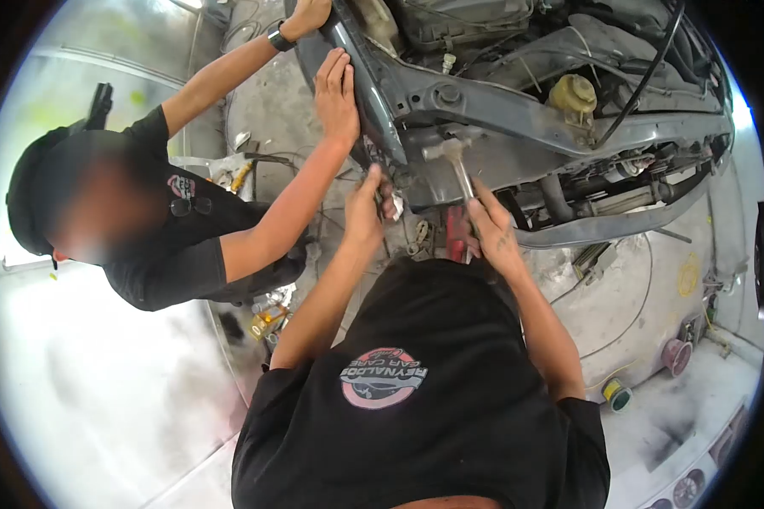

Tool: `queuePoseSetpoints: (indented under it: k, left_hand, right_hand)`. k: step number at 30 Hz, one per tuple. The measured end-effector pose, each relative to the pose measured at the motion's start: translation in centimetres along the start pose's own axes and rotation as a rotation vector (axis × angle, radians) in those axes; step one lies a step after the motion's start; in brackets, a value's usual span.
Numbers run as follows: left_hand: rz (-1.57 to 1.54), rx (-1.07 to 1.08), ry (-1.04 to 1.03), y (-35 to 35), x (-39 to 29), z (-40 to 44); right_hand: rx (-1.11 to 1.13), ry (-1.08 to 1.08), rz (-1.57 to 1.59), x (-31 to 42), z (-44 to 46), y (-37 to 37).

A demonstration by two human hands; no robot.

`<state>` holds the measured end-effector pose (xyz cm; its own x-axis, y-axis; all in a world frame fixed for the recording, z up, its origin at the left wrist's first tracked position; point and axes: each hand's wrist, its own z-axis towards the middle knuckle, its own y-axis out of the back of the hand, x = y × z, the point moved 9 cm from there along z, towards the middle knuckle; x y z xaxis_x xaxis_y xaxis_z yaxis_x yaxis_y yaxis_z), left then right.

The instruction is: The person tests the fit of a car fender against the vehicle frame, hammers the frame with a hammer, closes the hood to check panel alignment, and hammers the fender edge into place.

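My right hand (491, 222) is closed round the handle of a hammer (457, 155), its head raised against the view of the grey inner panel (429, 174). Whether the head touches that panel I cannot tell. My left hand (367, 212) is closed, thumb up, just under the lower end of the dark fender (367, 81). Something dark sits at its fingers, too small and shadowed to name. A co-worker's hand (338, 93) lies flat on the fender's outer side, and their other hand (310, 15) is at its upper part.
The co-worker (136, 212) stands close on my left. The open engine bay, with a yellowish reservoir (572, 95), fills the top right. A bare front crossbar (620, 222) juts out to my right. Below are a red tool or stand (457, 233), a cable (645, 297) and cans (617, 394).
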<state>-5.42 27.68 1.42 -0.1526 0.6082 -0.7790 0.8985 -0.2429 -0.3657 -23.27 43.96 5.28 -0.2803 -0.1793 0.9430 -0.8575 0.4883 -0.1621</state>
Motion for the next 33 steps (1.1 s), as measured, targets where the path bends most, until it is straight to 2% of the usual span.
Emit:
queuePoseSetpoints:
  k: [3,5,8,10,14,16,18,19,22,23,24,27,28,30,33]
  left_hand:
    - [0.021,0.082,-0.138,-1.7,-2.9,0.7]
    - [0.006,0.075,-0.141,-2.4,-3.3,1.3]
    - [-0.015,0.059,-0.148,-3.3,-2.7,1.8]
    - [-0.041,0.075,-0.184,-3.2,-2.9,2.4]
    - [0.045,0.019,-0.196,-2.4,-3.5,2.2]
    - [0.101,-0.002,-0.111,-2.0,-3.1,2.3]
    - [0.041,0.04,-0.115,-2.4,-2.7,2.7]
    - [-0.013,0.083,-0.122,-2.7,-2.5,2.7]
    - [-0.089,0.113,-0.144,-2.6,-2.2,3.5]
    - [-0.101,0.119,-0.134,-2.7,-2.0,3.7]
    - [-0.153,0.126,-0.106,-2.9,-2.0,3.8]
    - [-0.267,0.124,-0.082,-3.9,-3.0,3.7]
    - [-0.305,0.123,-0.092,-4.2,-3.3,3.6]
    - [-0.304,0.173,-0.082,-3.9,-2.7,4.3]
    - [-0.296,0.185,-0.079,-4.1,-2.5,3.9]
  right_hand:
    - [0.029,-0.026,0.093,-0.6,1.6,-2.0]
    - [-0.033,0.016,0.157,-0.2,2.0,-2.6]
    - [0.029,-0.022,0.011,-1.1,2.9,-5.2]
    - [0.07,0.029,0.02,-0.9,3.2,-5.9]
    - [-0.041,0.123,-0.068,0.7,2.3,-2.9]
    - [-0.063,0.136,-0.099,1.0,2.7,-2.8]
    - [-0.09,0.315,-0.233,2.4,2.8,-4.2]
    - [-0.148,0.283,-0.27,2.4,3.1,-4.3]
    - [-0.114,0.26,-0.361,3.5,3.0,-3.2]
    - [-0.126,0.136,-0.297,2.8,2.4,-2.5]
    - [-0.134,0.131,-0.313,2.5,1.9,-2.1]
    - [-0.361,0.087,-0.337,1.8,0.7,0.6]
    - [-0.371,0.077,-0.346,1.5,0.6,0.7]
    - [-0.399,0.26,-0.426,3.3,1.0,0.6]
    - [-0.362,0.305,-0.443,5.0,1.2,-0.1]
